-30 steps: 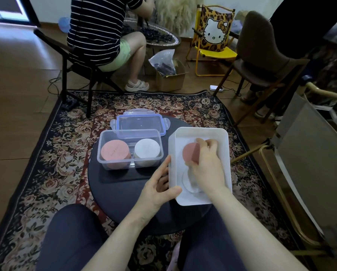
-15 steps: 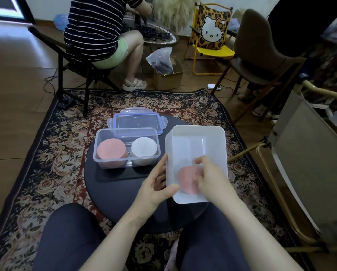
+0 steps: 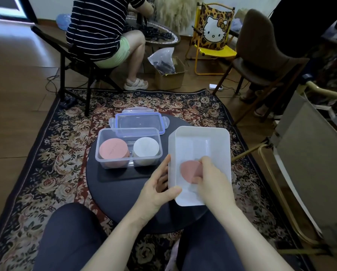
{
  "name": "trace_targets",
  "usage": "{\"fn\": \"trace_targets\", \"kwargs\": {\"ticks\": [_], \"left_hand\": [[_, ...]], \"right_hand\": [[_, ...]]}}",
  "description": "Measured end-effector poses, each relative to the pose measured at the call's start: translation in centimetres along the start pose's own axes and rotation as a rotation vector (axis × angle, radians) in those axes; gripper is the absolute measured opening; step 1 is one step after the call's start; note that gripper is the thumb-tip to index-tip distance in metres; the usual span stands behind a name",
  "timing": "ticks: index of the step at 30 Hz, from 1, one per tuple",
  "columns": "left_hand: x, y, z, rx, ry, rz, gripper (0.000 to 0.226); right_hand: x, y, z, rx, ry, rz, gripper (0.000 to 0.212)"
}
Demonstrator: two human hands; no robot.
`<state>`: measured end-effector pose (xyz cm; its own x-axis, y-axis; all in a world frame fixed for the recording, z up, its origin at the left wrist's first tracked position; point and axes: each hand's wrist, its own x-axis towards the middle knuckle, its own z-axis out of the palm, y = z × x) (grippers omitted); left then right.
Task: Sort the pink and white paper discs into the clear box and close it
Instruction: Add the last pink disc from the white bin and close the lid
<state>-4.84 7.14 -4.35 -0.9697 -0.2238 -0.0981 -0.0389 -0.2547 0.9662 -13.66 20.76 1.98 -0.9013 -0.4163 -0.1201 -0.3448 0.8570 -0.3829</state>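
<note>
To the far left of both hands, on a dark mat (image 3: 112,176) on the round black table (image 3: 124,200), stands the clear box (image 3: 128,148) with two compartments. The left compartment holds a stack of pink discs (image 3: 113,151), the right one a stack of white discs (image 3: 146,148). Behind the box, further from the person, its lid (image 3: 139,123) with a blue rim lies flat on the table, not on the box.

The left hand (image 3: 156,189) is just right of the box and holds the white tray (image 3: 199,133) at its near left wall: the thumb lies over the rim and the fingers (image 3: 162,169) rest against the outside. So the left grip is closed on the tray.

The right hand (image 3: 214,181) is inside the tray, at its near part. Its grip pinches one pink disc (image 3: 189,170) between thumb and fingers; the disc stands tilted, to the left of the fingertips. Whether the disc edge touches the tray floor, I cannot tell. Under the right hand something pale lies on the tray floor, but it is too unclear to name
</note>
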Motion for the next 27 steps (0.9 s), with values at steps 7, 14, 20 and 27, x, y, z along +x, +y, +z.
{"fn": "trace_targets", "kwargs": {"ticks": [7, 14, 20, 27], "left_hand": [[0.3, 0.9, 0.6, -0.019, 0.013, -0.017, 0.087], [1.4, 1.3, 2.3, -0.044, 0.057, -0.081, 0.087], [1.1, 3.1, 1.5, 0.278, 0.221, 0.050, 0.038], [-1.1, 3.7, -6.6, 1.217, 0.764, 0.569, 0.023]], "right_hand": [[-5.0, 1.1, -2.6, 0.328, 0.296, 0.101, 0.010], [-6.4, 2.2, 0.2, 0.637, 0.199, 0.139, 0.013], [-3.2, 2.2, 0.4, 0.623, 0.289, 0.084, 0.014], [1.0, 2.1, 0.0, 0.574, 0.269, 0.107, 0.012]]}}
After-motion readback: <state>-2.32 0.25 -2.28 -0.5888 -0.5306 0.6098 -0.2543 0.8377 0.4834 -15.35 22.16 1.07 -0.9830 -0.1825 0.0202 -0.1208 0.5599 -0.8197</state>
